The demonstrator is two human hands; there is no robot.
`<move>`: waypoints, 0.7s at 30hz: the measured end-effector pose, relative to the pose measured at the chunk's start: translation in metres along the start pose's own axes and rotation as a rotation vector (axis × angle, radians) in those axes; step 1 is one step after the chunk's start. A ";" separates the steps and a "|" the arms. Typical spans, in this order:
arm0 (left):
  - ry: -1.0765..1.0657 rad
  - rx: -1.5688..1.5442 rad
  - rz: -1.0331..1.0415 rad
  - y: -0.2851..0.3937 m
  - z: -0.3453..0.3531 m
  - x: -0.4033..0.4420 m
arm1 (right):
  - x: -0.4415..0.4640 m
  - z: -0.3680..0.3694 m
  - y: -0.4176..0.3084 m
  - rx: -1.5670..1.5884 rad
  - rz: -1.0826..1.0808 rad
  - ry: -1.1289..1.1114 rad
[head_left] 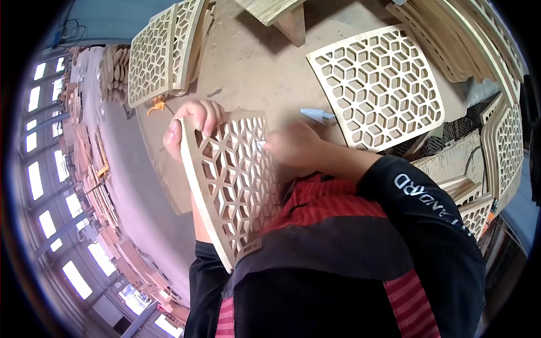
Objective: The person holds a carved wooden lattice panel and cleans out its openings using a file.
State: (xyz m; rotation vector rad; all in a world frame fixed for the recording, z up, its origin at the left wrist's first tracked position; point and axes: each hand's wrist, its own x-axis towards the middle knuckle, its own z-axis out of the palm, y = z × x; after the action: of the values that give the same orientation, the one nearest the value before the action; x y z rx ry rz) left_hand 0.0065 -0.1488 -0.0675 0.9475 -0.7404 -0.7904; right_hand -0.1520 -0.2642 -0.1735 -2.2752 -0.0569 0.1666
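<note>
My left hand [201, 118] is wrapped round the upper edge of a pale wooden lattice panel [198, 188], which stands tilted against my front. My right hand [293, 145], smeared by motion, is at the far side of the panel's openings. Its fingers pinch a small whitish-blue piece [260, 145] that looks like folded paper or abrasive sheet. A similar folded pale-blue piece [316, 115] lies on the work table just beyond that hand. To the right, a second lattice panel [383, 84] lies flat, its cut-outs facing up.
More lattice panels [160, 53] lean together at the table's [248, 73] back left, near an orange clamp [158, 105]. A wooden block [270, 8] stands at the back. Stacked curved panels [501, 152] line the right side, and wood piles [96, 186] fill the left.
</note>
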 end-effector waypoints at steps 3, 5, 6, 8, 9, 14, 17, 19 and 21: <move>0.052 -0.059 0.015 0.001 0.000 -0.006 | -0.023 -0.039 -0.005 -0.077 0.076 -0.119; 0.015 -0.022 0.003 0.001 -0.006 -0.005 | -0.041 -0.057 -0.009 -0.119 0.185 -0.165; -0.008 0.000 -0.005 0.002 -0.007 -0.003 | -0.038 -0.054 -0.007 -0.124 0.163 -0.133; 0.005 -0.007 -0.011 0.003 -0.006 -0.001 | -0.036 -0.038 0.003 -0.130 0.133 -0.059; -0.006 -0.034 -0.011 0.003 -0.009 0.000 | -0.030 -0.031 0.004 -0.106 0.087 -0.075; -0.019 -0.020 -0.024 0.001 -0.004 0.004 | -0.014 0.003 0.002 -0.096 -0.097 0.085; -0.021 -0.010 -0.012 0.000 -0.001 0.002 | -0.041 -0.033 -0.007 -0.101 0.124 -0.096; -0.014 -0.013 -0.010 -0.001 -0.002 0.002 | -0.049 -0.038 0.002 -0.153 0.095 -0.060; -0.012 -0.023 -0.013 -0.002 -0.001 0.002 | -0.044 -0.036 0.004 -0.167 0.052 -0.060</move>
State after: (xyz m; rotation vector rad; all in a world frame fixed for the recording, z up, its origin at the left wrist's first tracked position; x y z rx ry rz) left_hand 0.0080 -0.1513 -0.0694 0.9282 -0.7346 -0.8154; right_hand -0.1907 -0.2976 -0.1489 -2.4398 -0.0445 0.2657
